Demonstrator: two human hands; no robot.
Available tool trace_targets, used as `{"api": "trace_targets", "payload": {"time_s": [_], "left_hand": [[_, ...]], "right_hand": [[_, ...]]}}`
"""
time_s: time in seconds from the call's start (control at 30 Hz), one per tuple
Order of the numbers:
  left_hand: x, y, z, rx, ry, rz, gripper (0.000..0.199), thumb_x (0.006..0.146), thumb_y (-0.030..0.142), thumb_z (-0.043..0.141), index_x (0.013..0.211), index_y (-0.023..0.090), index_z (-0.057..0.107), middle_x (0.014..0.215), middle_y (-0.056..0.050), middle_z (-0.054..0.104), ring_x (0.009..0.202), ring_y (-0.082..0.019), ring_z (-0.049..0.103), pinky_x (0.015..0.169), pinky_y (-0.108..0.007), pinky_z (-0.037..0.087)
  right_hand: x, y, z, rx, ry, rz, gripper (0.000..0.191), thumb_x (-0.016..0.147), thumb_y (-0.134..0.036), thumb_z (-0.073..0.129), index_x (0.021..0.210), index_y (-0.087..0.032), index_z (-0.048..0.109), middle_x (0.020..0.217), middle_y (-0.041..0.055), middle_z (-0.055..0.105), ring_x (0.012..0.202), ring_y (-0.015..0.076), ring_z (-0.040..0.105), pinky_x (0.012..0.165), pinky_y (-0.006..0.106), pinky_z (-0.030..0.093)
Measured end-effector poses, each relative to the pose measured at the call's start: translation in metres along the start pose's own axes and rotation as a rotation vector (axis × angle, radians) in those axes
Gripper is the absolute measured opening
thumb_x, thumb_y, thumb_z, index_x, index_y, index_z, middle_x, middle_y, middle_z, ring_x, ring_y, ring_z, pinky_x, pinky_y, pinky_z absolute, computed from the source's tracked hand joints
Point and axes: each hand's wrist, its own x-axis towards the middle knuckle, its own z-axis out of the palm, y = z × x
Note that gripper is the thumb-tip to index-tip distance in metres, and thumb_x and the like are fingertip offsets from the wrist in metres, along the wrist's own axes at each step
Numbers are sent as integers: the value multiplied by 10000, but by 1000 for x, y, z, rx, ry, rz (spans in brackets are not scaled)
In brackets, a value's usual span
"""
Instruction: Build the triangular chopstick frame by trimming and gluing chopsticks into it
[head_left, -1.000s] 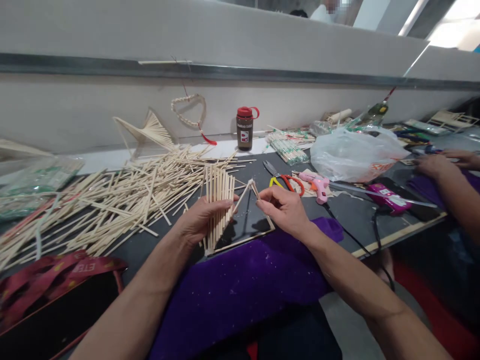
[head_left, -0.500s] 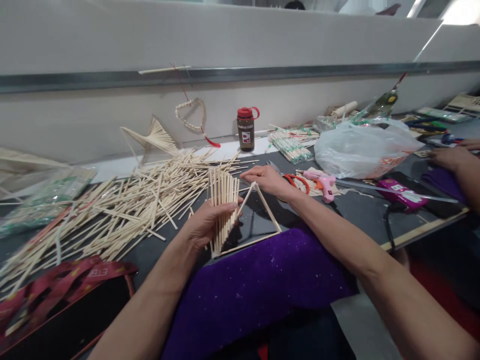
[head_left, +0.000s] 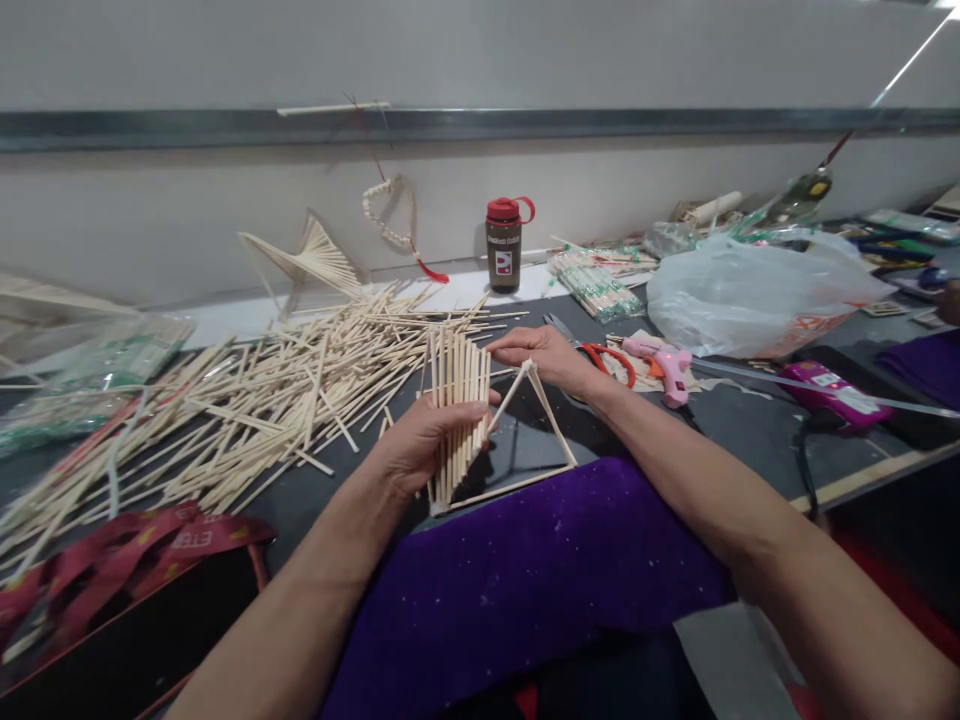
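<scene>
My left hand is closed around a frame of thin wooden sticks, its thumb across a fan-like row of slats laid side by side. Triangular legs of the same frame stand to the right, joined at a whitish peak and resting at the table's near edge. At the upper right of the slats is my right hand, fingers together and bent, their tips at the slat tops. Its thumb and whatever it pinches are hidden. Purple cloth covers my lap just below the frame.
Loose sticks are heaped left. Scissors with orange handles, a pink glue gun and a plastic bag lie right. Behind stand a red-capped bottle and a twisted stick model. A red lanyard lies front left.
The view has tilted down and turned slightly left, so things sit shifted right. Both hands keep nearly the same place on the stick frame. The other person's hand at right has mostly left view.
</scene>
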Motion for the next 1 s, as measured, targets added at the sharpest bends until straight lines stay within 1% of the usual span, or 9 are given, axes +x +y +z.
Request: {"api": "trace_targets", "payload": {"time_s": [0.17, 0.37, 0.5, 0.6, 0.77, 0.87, 1.0], "left_hand": [[1, -2, 0, -12, 1, 23, 296, 598, 208, 755, 870, 112, 689, 597, -17, 638, 479, -103, 563, 471, -206, 463], [3, -7, -1, -34, -53, 52, 241, 647, 207, 728, 869, 122, 684, 621, -28, 648, 513, -114, 577, 506, -224, 477], [2, -8, -1, -42, -83, 75, 233, 676, 218, 715, 883, 117, 684, 614, -38, 647, 507, -118, 573, 498, -229, 463], [2, -9, -2, -63, -105, 85, 262, 669, 240, 730, 896, 115, 689, 630, -44, 647, 534, -131, 583, 518, -250, 484], [2, -11, -2, -78, -108, 90, 285, 668, 290, 739, 882, 107, 693, 630, -50, 638, 571, -148, 595, 547, -277, 513], [1, -13, -3, -85, -122, 105, 282, 658, 261, 754, 881, 104, 685, 652, -50, 639, 600, -150, 602, 567, -282, 527], [1, -13, -3, -84, -121, 89, 297, 649, 239, 759, 893, 90, 679, 658, -65, 640, 599, -154, 604, 551, -276, 527]], "right_hand": [[-2, -1, 0, 21, -7, 7, 186, 803, -215, 612, 914, -243, 759, 923, 8, 714, 881, 146, 624, 853, 311, 444], [-6, -1, 2, 24, 20, 45, 193, 817, -277, 606, 935, -247, 756, 958, 28, 716, 902, 164, 624, 846, 329, 459], [-10, -4, 5, 74, 50, 91, 193, 807, -304, 623, 935, -241, 753, 942, 35, 723, 884, 159, 628, 839, 336, 466], [-11, -4, 7, 127, 63, 139, 207, 800, -308, 634, 961, -239, 744, 932, 38, 725, 848, 153, 634, 816, 335, 475], [-11, 0, 7, 125, 66, 148, 236, 792, -345, 644, 972, -226, 738, 943, 36, 723, 815, 153, 624, 802, 342, 472], [-12, 0, 7, 142, 69, 143, 246, 785, -344, 650, 974, -215, 737, 944, 41, 721, 810, 151, 619, 800, 338, 466], [-12, -1, 8, 144, 76, 152, 266, 777, -360, 648, 969, -197, 736, 925, 42, 716, 793, 151, 614, 766, 319, 464]]}}
